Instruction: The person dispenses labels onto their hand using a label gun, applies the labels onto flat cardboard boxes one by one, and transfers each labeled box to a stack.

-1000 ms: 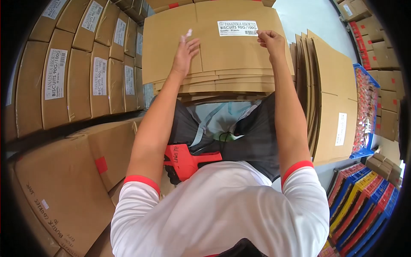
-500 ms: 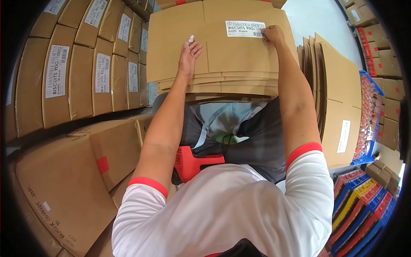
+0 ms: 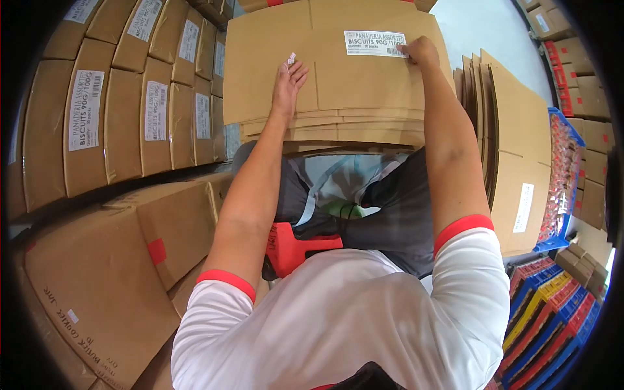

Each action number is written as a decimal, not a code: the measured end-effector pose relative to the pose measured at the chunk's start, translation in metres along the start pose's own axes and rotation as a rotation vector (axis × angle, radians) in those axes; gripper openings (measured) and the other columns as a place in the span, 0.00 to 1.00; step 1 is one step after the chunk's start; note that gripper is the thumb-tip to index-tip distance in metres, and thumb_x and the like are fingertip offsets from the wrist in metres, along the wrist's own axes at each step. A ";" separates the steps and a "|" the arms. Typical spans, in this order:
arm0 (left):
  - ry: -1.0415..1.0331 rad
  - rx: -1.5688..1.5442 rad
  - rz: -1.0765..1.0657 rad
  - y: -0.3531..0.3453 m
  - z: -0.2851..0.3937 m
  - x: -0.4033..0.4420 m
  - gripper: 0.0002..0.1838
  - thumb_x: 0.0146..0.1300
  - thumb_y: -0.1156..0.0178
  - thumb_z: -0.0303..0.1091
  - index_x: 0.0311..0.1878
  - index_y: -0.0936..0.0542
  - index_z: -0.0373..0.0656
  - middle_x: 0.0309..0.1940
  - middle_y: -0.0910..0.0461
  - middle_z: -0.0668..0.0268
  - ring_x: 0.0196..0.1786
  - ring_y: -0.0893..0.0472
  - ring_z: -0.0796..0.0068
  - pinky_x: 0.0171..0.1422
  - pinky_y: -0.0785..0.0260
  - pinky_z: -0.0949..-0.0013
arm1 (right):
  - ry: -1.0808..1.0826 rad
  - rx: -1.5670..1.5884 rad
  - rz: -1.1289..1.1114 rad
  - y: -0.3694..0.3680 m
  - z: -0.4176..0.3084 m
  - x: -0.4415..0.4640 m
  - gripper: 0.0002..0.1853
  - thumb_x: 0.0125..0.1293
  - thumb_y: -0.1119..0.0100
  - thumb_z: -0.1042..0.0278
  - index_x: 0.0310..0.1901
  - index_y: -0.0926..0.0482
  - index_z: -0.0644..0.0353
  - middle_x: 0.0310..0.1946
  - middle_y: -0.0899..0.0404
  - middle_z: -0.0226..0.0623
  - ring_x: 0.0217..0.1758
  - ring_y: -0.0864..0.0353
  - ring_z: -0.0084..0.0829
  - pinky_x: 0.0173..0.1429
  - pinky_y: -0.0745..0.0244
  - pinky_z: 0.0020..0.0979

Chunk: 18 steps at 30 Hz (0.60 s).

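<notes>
Pale floor [image 3: 463,29], stacked colourful crates [image 3: 552,290]

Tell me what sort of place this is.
Probably a food storeroom or packing area: cartons labelled for biscuits are stacked at the left, a pile of flat cardboard lies ahead, and red, blue and yellow crates fill the lower right.

Bright, even light; label [image 3: 372,43] print legible; strong fisheye bending, black corners; shirt [image 3: 344,318] softly shaded.
</notes>
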<state>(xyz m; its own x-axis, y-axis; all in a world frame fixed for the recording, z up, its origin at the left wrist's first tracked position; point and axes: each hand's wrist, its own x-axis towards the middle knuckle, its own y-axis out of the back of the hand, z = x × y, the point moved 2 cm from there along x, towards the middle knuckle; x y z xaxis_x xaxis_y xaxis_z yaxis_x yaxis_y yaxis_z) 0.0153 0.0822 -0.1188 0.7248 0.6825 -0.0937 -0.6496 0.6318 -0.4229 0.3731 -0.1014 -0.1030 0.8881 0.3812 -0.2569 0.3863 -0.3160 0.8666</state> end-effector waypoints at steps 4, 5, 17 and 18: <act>0.000 0.010 -0.011 -0.001 0.003 -0.001 0.41 0.81 0.59 0.62 0.79 0.44 0.34 0.74 0.35 0.44 0.76 0.31 0.52 0.83 0.42 0.55 | -0.094 0.081 -0.037 0.013 0.030 0.005 0.18 0.58 0.22 0.53 0.32 0.15 0.62 0.25 0.14 0.40 0.27 0.14 0.34 0.37 0.20 0.36; 0.001 0.007 -0.020 -0.002 0.003 -0.002 0.41 0.81 0.59 0.62 0.79 0.44 0.34 0.74 0.35 0.44 0.76 0.31 0.52 0.83 0.42 0.55 | -0.087 0.032 0.133 0.023 0.034 -0.014 0.17 0.58 0.25 0.53 0.36 0.13 0.60 0.32 0.12 0.43 0.37 0.12 0.38 0.44 0.19 0.39; -0.020 0.071 -0.059 -0.001 0.002 -0.017 0.41 0.82 0.60 0.60 0.82 0.49 0.35 0.76 0.39 0.42 0.78 0.33 0.52 0.84 0.45 0.55 | -0.256 0.640 -0.103 0.040 0.079 -0.048 0.27 0.64 0.27 0.49 0.43 0.15 0.75 0.35 0.15 0.48 0.37 0.15 0.33 0.40 0.21 0.38; -0.002 0.066 -0.059 -0.001 0.003 -0.020 0.41 0.82 0.59 0.60 0.82 0.49 0.35 0.76 0.39 0.42 0.78 0.34 0.51 0.84 0.45 0.55 | -0.253 0.652 -0.089 0.046 0.076 -0.061 0.27 0.64 0.27 0.49 0.43 0.15 0.75 0.35 0.15 0.48 0.37 0.15 0.33 0.40 0.21 0.38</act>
<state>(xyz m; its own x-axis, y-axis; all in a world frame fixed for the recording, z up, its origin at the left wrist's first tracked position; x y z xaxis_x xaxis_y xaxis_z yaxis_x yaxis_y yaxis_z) 0.0007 0.0686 -0.1137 0.7620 0.6439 -0.0687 -0.6193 0.6937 -0.3677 0.3554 -0.2050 -0.0803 0.8464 0.2409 -0.4749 0.4604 -0.7792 0.4253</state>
